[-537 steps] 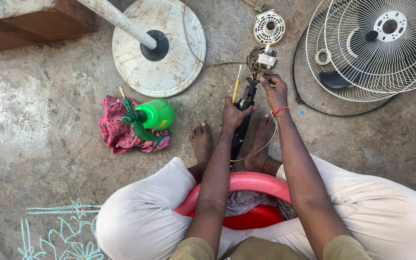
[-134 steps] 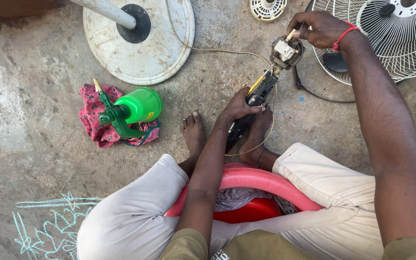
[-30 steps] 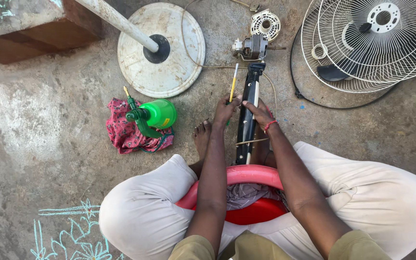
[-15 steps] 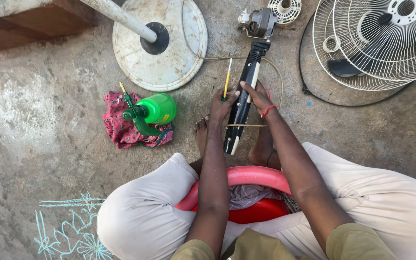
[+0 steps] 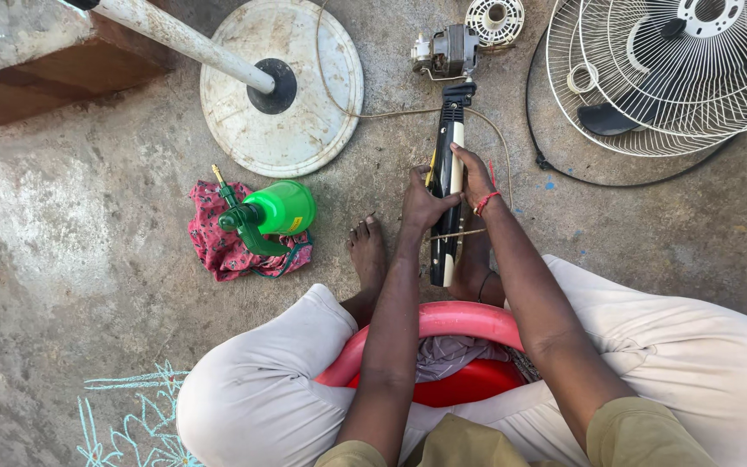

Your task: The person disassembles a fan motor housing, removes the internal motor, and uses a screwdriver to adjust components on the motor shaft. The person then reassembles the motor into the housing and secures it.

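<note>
Hands, left hand [image 5: 423, 203] and right hand [image 5: 475, 175], both clasped around black-and-white fan neck [image 5: 448, 207].

Landmark: round white fan base [image 5: 304, 112], lying flat on the concrete floor [image 5: 71, 259].

- White pole [image 5: 179, 39]: rises from the base's dark centre socket, slanting up-left.
- Wooden block [image 5: 54, 78]: left of the base.
- Green spray bottle [image 5: 270, 214]: just below the base, lying on its side.
- Pink patterned cloth [image 5: 218, 246]: under the bottle.
- Wire fan guards [image 5: 676, 78]: well right of the base, stacked.
- Small round white grille [image 5: 494, 19]: right of the base, at the top edge.
- Red plastic stool [image 5: 443, 346]: well below the base.
- Chalk drawing [image 5: 123, 415]: far below-left.
</note>
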